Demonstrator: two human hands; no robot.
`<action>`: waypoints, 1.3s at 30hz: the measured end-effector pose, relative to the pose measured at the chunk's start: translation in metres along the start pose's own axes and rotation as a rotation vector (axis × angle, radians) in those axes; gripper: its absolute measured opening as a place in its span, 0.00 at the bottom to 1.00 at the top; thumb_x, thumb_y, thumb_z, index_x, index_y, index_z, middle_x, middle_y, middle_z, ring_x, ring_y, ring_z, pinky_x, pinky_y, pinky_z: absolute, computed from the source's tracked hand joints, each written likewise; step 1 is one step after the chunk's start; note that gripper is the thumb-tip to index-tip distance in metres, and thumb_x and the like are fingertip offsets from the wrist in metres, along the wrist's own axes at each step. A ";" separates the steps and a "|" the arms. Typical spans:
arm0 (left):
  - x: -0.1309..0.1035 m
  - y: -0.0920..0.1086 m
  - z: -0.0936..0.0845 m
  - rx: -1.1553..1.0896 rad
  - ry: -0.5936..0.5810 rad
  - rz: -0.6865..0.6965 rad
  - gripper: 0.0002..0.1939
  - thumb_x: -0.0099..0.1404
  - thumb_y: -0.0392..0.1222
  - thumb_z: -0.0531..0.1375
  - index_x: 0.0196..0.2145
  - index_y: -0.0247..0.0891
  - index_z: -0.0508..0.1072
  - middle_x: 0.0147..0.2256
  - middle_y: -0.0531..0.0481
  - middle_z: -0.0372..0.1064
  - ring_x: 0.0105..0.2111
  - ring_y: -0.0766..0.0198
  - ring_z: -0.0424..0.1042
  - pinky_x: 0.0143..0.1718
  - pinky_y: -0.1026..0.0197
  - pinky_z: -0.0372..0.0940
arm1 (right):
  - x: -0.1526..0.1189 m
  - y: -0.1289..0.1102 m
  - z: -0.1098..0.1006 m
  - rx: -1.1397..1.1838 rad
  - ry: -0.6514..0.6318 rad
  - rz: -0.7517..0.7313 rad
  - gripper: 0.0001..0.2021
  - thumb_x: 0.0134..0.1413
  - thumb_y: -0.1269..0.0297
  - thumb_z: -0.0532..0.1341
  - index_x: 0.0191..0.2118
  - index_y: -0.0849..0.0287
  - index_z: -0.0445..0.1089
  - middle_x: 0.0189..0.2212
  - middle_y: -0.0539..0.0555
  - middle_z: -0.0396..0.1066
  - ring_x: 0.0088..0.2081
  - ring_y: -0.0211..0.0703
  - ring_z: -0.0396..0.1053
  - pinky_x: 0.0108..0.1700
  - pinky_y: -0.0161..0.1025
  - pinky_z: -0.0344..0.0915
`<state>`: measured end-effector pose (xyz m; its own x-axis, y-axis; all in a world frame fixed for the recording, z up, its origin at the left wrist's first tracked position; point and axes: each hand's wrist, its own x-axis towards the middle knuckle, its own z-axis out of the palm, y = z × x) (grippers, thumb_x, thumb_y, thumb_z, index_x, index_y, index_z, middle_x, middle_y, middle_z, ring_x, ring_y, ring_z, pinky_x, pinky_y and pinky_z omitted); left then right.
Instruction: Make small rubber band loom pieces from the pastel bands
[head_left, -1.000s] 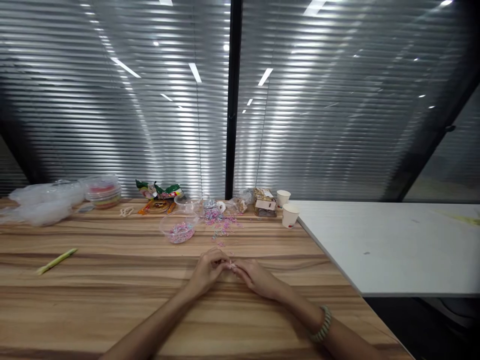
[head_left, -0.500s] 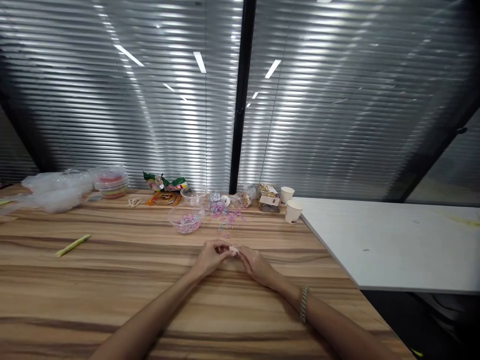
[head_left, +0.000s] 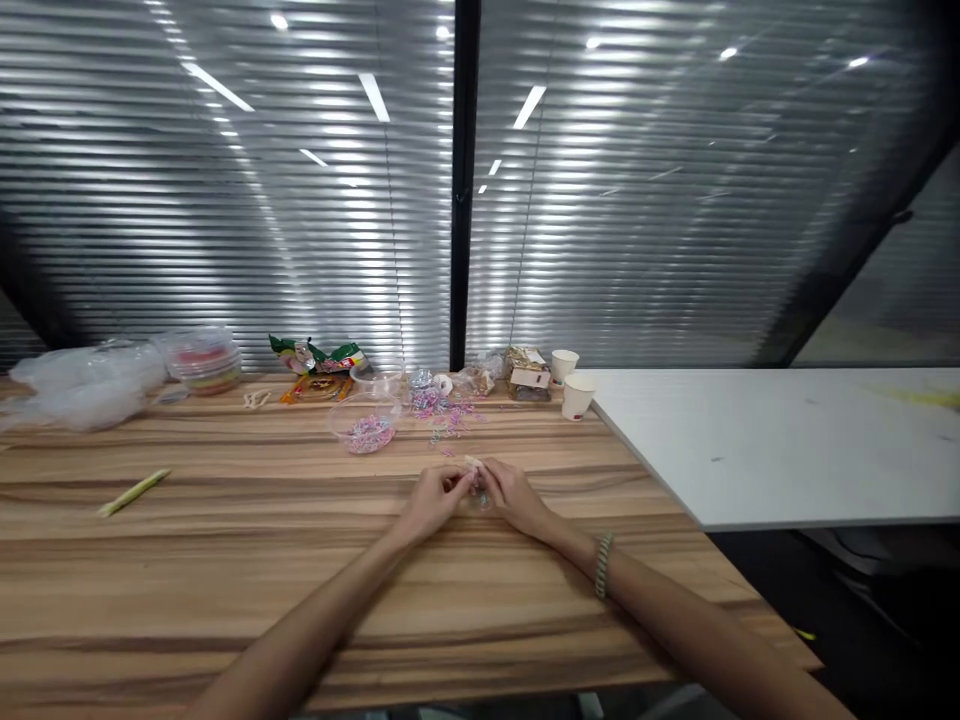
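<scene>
Both hands meet over the wood-grain table [head_left: 300,560]. My left hand [head_left: 437,495] is closed, thumb and fingers pinched at the left side of a small whitish-pink piece [head_left: 475,468]. On its other side my right hand [head_left: 514,495] has its fingers closed against the same piece. Tiny pastel bits show just below the fingertips. Beyond the hands, small pink, purple and blue pieces [head_left: 450,418] lie scattered, and a clear bowl [head_left: 367,425] holds more of them. The fingers partly hide the held piece.
Paper cups [head_left: 578,397] and a small box [head_left: 528,375] stand at the back right. A green snack bag [head_left: 322,355], stacked plastic tubs [head_left: 202,360] and clear plastic bags [head_left: 90,380] are at the back left. A yellow-green stick [head_left: 135,492] lies left. A white table [head_left: 787,450] adjoins right.
The head view has shifted, showing the table's near edge. The held piece is turned differently between my fingers, and pastel bits now show beneath it.
</scene>
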<state>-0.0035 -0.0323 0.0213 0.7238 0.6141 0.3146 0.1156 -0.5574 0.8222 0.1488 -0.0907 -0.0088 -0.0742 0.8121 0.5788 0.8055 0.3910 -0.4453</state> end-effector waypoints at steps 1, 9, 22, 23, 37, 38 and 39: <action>-0.001 0.002 0.001 0.049 0.030 0.038 0.16 0.61 0.46 0.50 0.29 0.34 0.74 0.29 0.47 0.72 0.30 0.63 0.68 0.33 0.64 0.60 | 0.001 0.000 0.000 0.001 0.001 0.011 0.10 0.58 0.71 0.46 0.31 0.60 0.62 0.28 0.54 0.67 0.30 0.40 0.64 0.34 0.36 0.61; -0.009 0.010 0.000 0.183 0.091 0.357 0.09 0.59 0.39 0.54 0.32 0.38 0.73 0.33 0.45 0.71 0.38 0.60 0.66 0.43 0.57 0.58 | 0.000 0.002 0.001 -0.058 0.013 0.041 0.11 0.59 0.69 0.46 0.33 0.61 0.64 0.27 0.53 0.68 0.28 0.38 0.65 0.31 0.33 0.59; 0.000 0.007 0.007 -0.698 -0.048 -0.148 0.10 0.56 0.42 0.55 0.22 0.34 0.66 0.26 0.50 0.65 0.31 0.65 0.64 0.39 0.62 0.59 | -0.004 -0.004 -0.006 -0.057 0.104 -0.029 0.10 0.59 0.70 0.46 0.35 0.61 0.63 0.29 0.54 0.68 0.30 0.39 0.65 0.33 0.34 0.60; 0.001 0.006 0.007 -0.797 -0.065 -0.182 0.10 0.56 0.42 0.55 0.21 0.34 0.65 0.25 0.51 0.64 0.31 0.65 0.64 0.39 0.62 0.59 | -0.005 -0.004 -0.006 -0.054 0.114 -0.041 0.10 0.59 0.69 0.46 0.36 0.61 0.63 0.29 0.54 0.68 0.31 0.39 0.65 0.34 0.34 0.60; 0.002 0.001 0.007 -0.884 0.031 -0.412 0.07 0.50 0.40 0.61 0.23 0.32 0.71 0.22 0.52 0.66 0.25 0.70 0.63 0.33 0.66 0.58 | -0.001 0.008 -0.030 -0.545 -0.127 -0.398 0.10 0.59 0.69 0.47 0.40 0.59 0.64 0.28 0.54 0.67 0.31 0.42 0.61 0.32 0.37 0.53; 0.003 0.001 0.008 -0.838 0.044 -0.411 0.08 0.50 0.41 0.62 0.24 0.32 0.71 0.23 0.51 0.67 0.25 0.69 0.64 0.33 0.66 0.58 | -0.001 0.006 -0.031 -0.574 -0.141 -0.396 0.10 0.59 0.69 0.47 0.40 0.59 0.64 0.29 0.55 0.67 0.32 0.42 0.60 0.32 0.37 0.53; 0.003 0.002 0.008 -0.794 0.053 -0.410 0.10 0.50 0.43 0.62 0.24 0.32 0.71 0.23 0.51 0.68 0.26 0.68 0.64 0.34 0.65 0.58 | -0.001 0.005 -0.031 -0.595 -0.151 -0.390 0.10 0.59 0.69 0.47 0.41 0.59 0.64 0.29 0.55 0.67 0.32 0.42 0.61 0.32 0.37 0.53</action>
<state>0.0047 -0.0357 0.0197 0.6946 0.7159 -0.0707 -0.1608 0.2502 0.9547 0.1711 -0.1028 0.0099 -0.4673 0.7293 0.4998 0.8839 0.3975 0.2463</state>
